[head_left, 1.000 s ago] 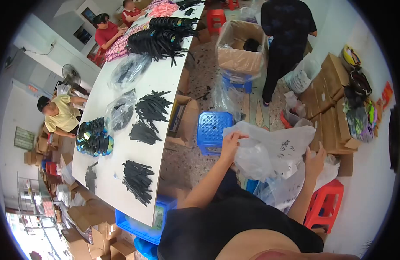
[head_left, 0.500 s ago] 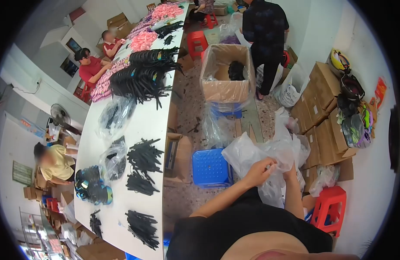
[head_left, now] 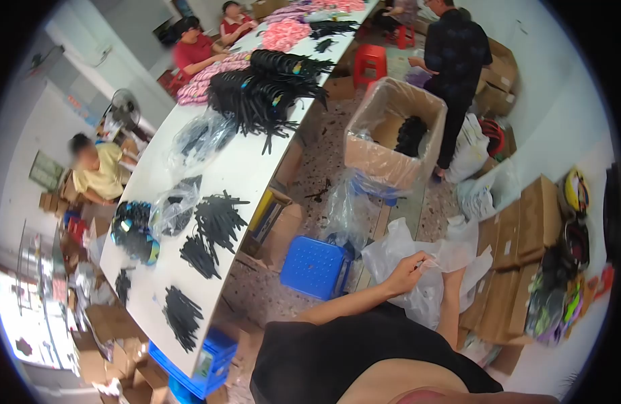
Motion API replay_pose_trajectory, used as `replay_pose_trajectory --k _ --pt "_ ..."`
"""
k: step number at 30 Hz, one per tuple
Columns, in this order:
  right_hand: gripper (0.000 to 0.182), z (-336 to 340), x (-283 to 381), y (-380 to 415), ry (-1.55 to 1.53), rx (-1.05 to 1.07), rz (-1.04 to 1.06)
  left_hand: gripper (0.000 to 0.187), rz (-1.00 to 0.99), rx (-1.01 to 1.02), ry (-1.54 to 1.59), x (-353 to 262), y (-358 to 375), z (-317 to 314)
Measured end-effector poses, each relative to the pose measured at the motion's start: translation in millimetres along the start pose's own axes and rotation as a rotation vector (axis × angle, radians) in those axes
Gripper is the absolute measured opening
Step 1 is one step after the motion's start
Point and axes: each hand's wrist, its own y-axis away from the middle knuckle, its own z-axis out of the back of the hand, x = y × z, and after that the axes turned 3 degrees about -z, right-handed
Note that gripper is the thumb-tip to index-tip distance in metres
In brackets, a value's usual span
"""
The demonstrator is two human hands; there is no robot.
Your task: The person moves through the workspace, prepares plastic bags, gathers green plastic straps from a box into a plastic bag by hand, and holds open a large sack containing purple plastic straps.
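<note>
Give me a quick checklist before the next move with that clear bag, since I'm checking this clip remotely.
1. Left hand grips the clear plastic bag: ok.
2. Right hand on the bag: cannot tell, hidden behind the plastic.
3. Bag mouth open: cannot tell.
4. Blue stool apart from the bag: ok.
5. Floor free of scraps: not ok, dark bits lie scattered.
6. Standing person apart from the hands: ok.
</note>
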Motion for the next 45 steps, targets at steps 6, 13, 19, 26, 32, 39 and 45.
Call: replay_pose_trajectory --k 6,13,19,26,32,39,45 --pt "0.025 16 -53 -87 -0.277 -0.053 -0.072 0.019 0.046 -0.145 0.071 16 -86 -33" --pt "0.027 12 -95 -129 -0.372 0.127 -0.215 0.032 -0.095 -0.355 -0.514 33 -144 -59" --pt "0.027 17 -34 -148 -0.395 0.027 0.009 0.028 -0.092 -0.185 -0.386 121 -172 -32" --pt "0.021 27 -67 -190 -0.224 0.131 -0.077 0.022 0.017 -0.090 -0.382 91 -237 -30" --pt "0.028 14 -114 -204 -0.001 0.200 -0.049 0.017 0.231 -0.005 0.001 93 -293 -39" --pt "0.028 1 -131 -238 0.403 0.213 0.065 0.021 0.128 0.071 -0.082 125 -323 -43" --pt "0.018 3 -160 -263 0.504 0.229 0.008 0.020 -0.013 0.146 -0.253 116 -353 -49"
